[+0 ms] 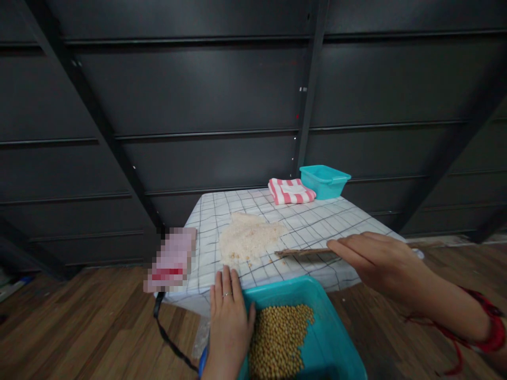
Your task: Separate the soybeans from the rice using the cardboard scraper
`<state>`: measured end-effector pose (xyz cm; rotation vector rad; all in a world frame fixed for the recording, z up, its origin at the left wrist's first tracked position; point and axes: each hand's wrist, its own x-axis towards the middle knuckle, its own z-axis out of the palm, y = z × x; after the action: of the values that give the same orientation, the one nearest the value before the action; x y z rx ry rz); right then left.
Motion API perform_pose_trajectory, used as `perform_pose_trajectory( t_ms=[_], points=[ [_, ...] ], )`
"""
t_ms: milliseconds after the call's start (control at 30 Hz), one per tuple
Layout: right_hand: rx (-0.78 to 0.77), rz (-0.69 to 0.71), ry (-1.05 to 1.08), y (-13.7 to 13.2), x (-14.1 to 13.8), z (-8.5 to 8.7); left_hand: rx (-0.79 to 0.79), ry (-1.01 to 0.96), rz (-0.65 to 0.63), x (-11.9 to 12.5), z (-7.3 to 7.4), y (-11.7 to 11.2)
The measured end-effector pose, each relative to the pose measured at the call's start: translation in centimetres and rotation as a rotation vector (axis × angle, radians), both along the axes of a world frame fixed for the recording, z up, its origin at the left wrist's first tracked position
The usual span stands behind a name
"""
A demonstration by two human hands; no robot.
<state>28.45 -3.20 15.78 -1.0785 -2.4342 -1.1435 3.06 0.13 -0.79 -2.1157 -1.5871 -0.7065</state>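
Note:
A teal plastic tub sits at the table's near edge, with yellow-brown soybeans heaped in its left part. Over its left rim lies my left hand, fingers stretched toward the table edge and thumb at the tub's side. My right hand is closed around one end of a thin brown strip, seen nearly edge-on; its material is unclear. The strip's far end points left, close to a spread pile of rice. A few soybeans lie at the pile's near edge.
A checked white cloth covers the table. At the back right stand a second teal tub and a folded red-and-white striped towel. A blurred pinkish packet is at the left edge, above a dark strap. Dark wall panels rise behind.

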Motion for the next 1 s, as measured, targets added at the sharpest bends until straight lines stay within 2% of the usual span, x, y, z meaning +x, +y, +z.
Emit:
perform_pose_trajectory(
  t_ms=[300, 467, 700, 767, 900, 1000],
  points=[
    [-0.081, 0.101, 0.118, -0.5, -0.3, 0.0, 0.006, -0.009, 0.01, -0.1, -0.3, 0.1],
    [-0.185, 0.096, 0.27, -1.2, -0.9, 0.1, 0.015, 0.002, 0.008, -0.1, -0.2, 0.0],
    [-0.206, 0.15, 0.293, -1.4, -1.4, 0.1, 0.0, -0.015, 0.013, -0.1, -0.2, 0.0],
    [-0.167, 0.178, 0.26, -1.6, -1.4, 0.0, -0.002, -0.008, 0.014, -0.2, -0.1, 0.0],
    [0.007, 0.251, 0.118, -2.7, -1.8, 0.6, -0.004, 0.007, 0.019, -0.2, 0.1, -0.1],
    [0.03, 0.293, 0.078, -2.9, -2.2, 1.2, 0.013, 0.008, 0.02, -0.2, 0.1, -0.1]
  ],
)
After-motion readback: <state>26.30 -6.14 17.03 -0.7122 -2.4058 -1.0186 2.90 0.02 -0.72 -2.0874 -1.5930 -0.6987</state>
